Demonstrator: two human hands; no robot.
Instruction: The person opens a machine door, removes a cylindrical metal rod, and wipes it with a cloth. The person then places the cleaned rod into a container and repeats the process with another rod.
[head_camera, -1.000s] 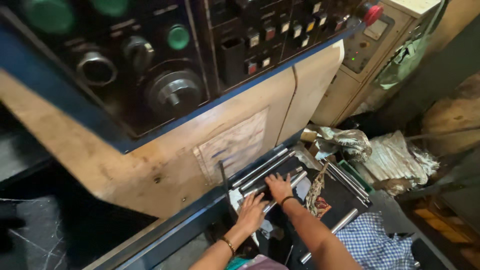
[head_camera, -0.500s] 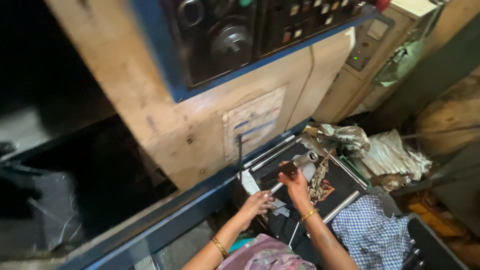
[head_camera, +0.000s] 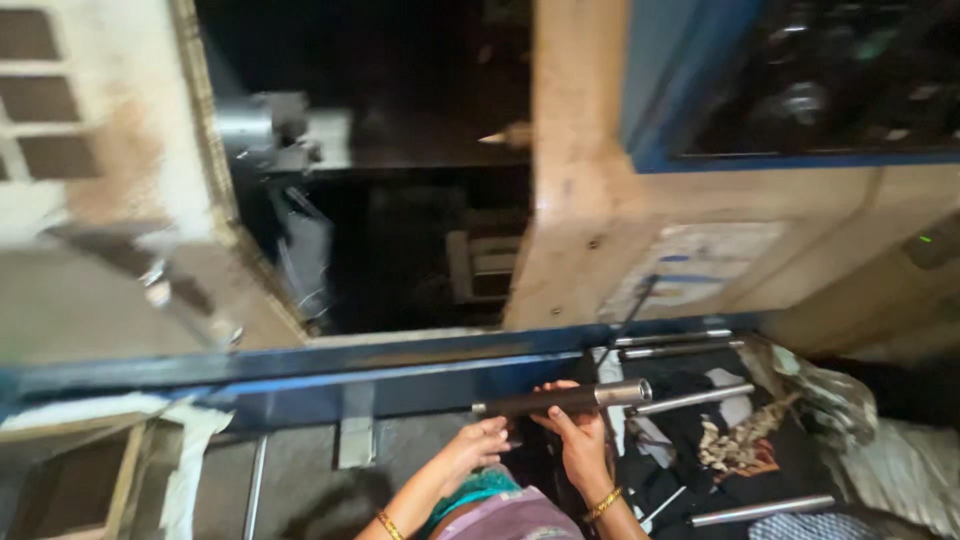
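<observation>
Head view: the right hand is closed around the middle of a dark rod with a bright metal end, holding it nearly level over the blue rail of the machine. The left hand sits at the rod's thin left end, fingers curled toward it; whether they grip it or only touch it I cannot tell. More bare rods lie just right of the hands on a dark tray, with a patterned rag among them and crumpled cloth beyond.

Risks, as I judge them: held mostly by one hand near its middle, the rod could tip and slip, dropping onto the loose rods below and scattering them; its left tip could also knock the rail or the open dark machine bay behind it.

Compared with half a second ago, the rod is lifted off the tray and carried left, and the view has swung left, off the control panel and onto the bay.
</observation>
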